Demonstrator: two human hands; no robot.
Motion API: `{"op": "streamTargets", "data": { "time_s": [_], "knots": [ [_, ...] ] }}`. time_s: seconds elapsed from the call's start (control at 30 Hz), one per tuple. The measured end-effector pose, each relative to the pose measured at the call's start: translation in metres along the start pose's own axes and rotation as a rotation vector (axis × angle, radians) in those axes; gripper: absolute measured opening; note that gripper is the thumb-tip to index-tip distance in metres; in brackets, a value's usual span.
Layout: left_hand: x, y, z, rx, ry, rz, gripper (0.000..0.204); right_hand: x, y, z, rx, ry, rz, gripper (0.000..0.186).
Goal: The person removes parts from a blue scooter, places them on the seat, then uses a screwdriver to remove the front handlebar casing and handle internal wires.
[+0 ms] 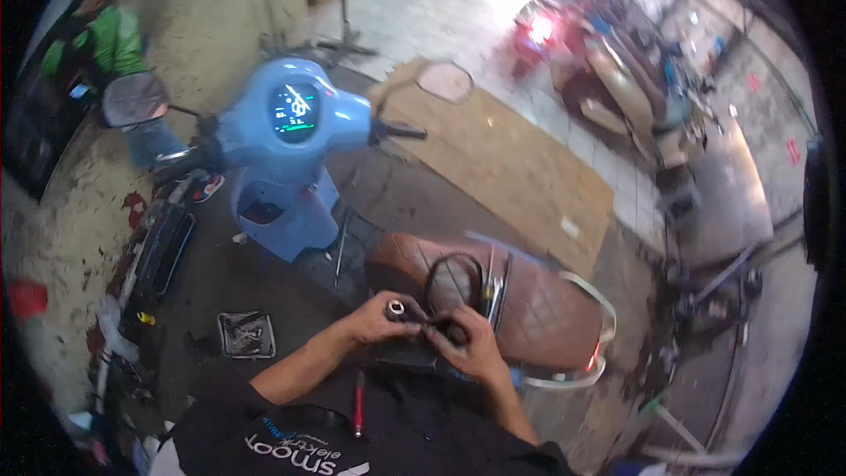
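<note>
Over the near edge of a brown quilted scooter seat [551,317], my two hands are close together. My left hand [370,323] is closed around a short cylindrical piece [397,307] with a bright metal ring at its end. Beside it, my right hand [469,345] has its fingers pressed together on something dark, whose kind I cannot make out. A black cable [454,255] loops over the seat just beyond my hands. Right of the loop lie slim tools [488,293], one with a yellow handle.
The light blue scooter front [251,128] with a lit display stands ahead left. On the floor are a small parts tray [248,336] and a cardboard sheet [502,154]. Other scooters [608,79] stand at the far right. A person in a green jacket [115,40] is at the far left.
</note>
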State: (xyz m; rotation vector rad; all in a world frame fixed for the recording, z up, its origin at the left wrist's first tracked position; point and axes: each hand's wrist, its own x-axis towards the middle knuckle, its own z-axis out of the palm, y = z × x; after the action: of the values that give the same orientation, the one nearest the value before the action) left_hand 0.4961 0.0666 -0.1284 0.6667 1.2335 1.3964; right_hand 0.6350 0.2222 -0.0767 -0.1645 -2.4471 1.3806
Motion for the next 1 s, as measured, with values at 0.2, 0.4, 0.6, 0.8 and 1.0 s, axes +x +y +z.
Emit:
{"op": "streamTargets", "data": {
  "time_s": [0.2, 0.4, 0.6, 0.8, 1.0],
  "knots": [
    [-0.003, -0.012, 0.010, -0.162, 0.090, -0.082, 0.021, -0.025, 0.024, 0.004, -0.132, 0.000, 0.100, 0.018],
    [0.003, -0.025, 0.015, -0.288, 0.146, -0.148, 0.025, -0.039, 0.046, 0.005, 0.323, -0.154, 0.124, 0.050],
    [0.028, -0.044, 0.021, -0.438, 0.241, -0.245, 0.022, -0.064, 0.056, 0.013, 0.178, 0.080, 0.412, 0.038],
    [0.048, -0.052, 0.022, -0.002, 0.289, -0.210, 0.029, -0.099, 0.110, -0.066, -0.120, 0.456, 0.508, 0.030],
    [0.039, -0.075, 0.003, -0.003, 0.332, -0.345, 0.026, -0.125, 0.235, -0.146, -0.226, 0.762, 0.786, 0.032]
  ]
}}
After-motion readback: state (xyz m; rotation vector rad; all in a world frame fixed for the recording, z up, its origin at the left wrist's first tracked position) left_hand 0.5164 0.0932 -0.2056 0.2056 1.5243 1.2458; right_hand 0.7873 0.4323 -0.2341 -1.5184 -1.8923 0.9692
